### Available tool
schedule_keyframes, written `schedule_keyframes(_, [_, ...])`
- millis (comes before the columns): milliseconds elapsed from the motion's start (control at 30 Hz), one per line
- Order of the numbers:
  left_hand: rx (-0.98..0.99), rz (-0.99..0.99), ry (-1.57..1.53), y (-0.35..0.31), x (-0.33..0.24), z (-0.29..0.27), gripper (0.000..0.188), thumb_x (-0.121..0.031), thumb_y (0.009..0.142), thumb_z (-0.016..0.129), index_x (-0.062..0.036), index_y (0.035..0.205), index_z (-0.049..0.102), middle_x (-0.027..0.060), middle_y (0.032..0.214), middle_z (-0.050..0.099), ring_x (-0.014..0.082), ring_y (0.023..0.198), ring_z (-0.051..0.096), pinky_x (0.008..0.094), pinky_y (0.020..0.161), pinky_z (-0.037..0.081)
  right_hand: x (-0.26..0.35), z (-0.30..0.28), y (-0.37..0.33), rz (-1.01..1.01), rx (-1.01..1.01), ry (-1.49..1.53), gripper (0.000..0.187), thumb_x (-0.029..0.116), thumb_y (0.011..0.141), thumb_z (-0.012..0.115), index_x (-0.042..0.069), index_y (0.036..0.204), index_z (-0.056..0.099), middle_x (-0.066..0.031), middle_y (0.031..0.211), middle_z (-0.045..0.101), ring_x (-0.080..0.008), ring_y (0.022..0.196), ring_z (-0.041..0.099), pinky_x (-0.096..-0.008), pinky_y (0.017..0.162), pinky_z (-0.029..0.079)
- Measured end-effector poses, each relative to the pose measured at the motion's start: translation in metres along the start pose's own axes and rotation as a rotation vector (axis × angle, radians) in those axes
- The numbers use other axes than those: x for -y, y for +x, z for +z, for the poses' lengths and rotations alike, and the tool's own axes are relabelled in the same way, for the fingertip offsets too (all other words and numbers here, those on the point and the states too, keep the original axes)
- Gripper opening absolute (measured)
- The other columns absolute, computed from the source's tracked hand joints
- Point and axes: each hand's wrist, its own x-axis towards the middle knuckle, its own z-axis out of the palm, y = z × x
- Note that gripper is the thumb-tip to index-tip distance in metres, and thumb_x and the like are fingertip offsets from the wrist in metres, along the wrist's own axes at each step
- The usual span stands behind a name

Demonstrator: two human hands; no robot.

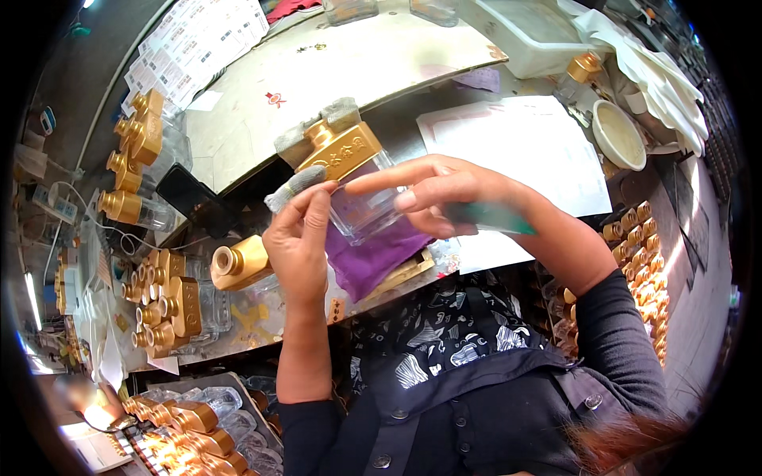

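My left hand (pixel 298 242) is closed in a pinch, thumb and forefinger together beside a grey-wrapped pad (pixel 297 187); anything between the tips is too small to make out. My right hand (pixel 452 186) reaches in with its forefinger stretched to the left fingertips. Its thumb stays apart, and the lower fingers curl by a green see-through flat piece (pixel 492 217) that seems held in the palm. Just beyond both hands, a clear glass bottle (pixel 357 210) with an embossed gold shoulder (pixel 343 152) lies tilted against grey pads, above a purple cloth (pixel 369 260).
Another gold-topped bottle (pixel 242 263) lies left of my left hand, with several more (pixel 171 305) farther left. A dark phone (pixel 194 198) stands behind them. White paper (pixel 516 151), a white bowl (pixel 618 135) and a plastic tub (pixel 528 40) are at the right.
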Motion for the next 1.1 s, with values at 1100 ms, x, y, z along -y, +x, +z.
schedule_keyframes(1100, [0.513,-0.040,0.502,0.024,-0.040,0.003,0.023,-0.017,0.081,0.073,-0.0049,0.100,0.070,0.0081,0.097,0.066,0.0174,0.101,0.054,0.0316,0.092,0.040,0.052,0.009,0.019,-0.201,-0.116,-1.137,0.023,0.021,0.076,0.064,-0.001,0.084,0.065,-0.0103,0.065,0.060,-0.0198,0.062,0.058,-0.0338,0.059,0.046])
